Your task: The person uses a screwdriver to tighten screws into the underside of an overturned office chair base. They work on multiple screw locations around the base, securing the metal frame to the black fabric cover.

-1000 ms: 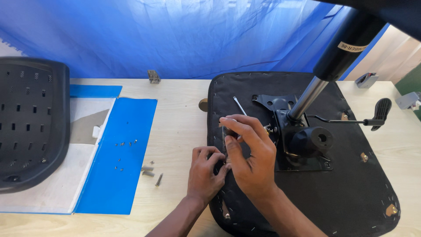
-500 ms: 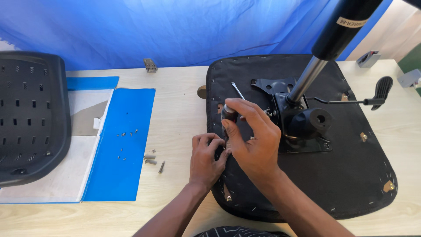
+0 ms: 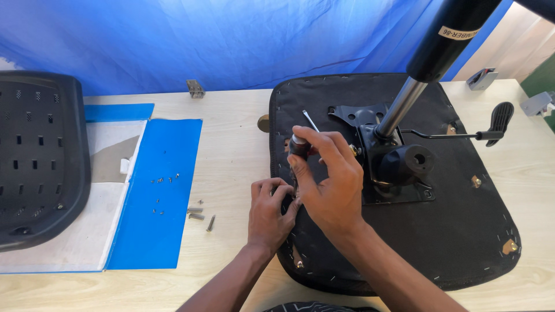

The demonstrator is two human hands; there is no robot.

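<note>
Pale wooden table [image 3: 231, 144] under even daylight. Behind it, a wrinkled blue tarp [image 3: 219, 40] hung as backdrop. At upper right, a strip of light wooden wall [image 3: 520, 49] beside a patch of green [image 3: 543, 81].

The right hand [image 3: 329, 179] covers most of the screwdriver [image 3: 298, 144], so its tip is not visible. What the left hand [image 3: 270, 211] touches at the edge of the seat [image 3: 457, 242] is hidden. Left of the seat, the small screws [image 3: 199, 215] are too small to tell their type. The gas cylinder [image 3: 448, 34] above the seat is cut off by the top edge.
</note>
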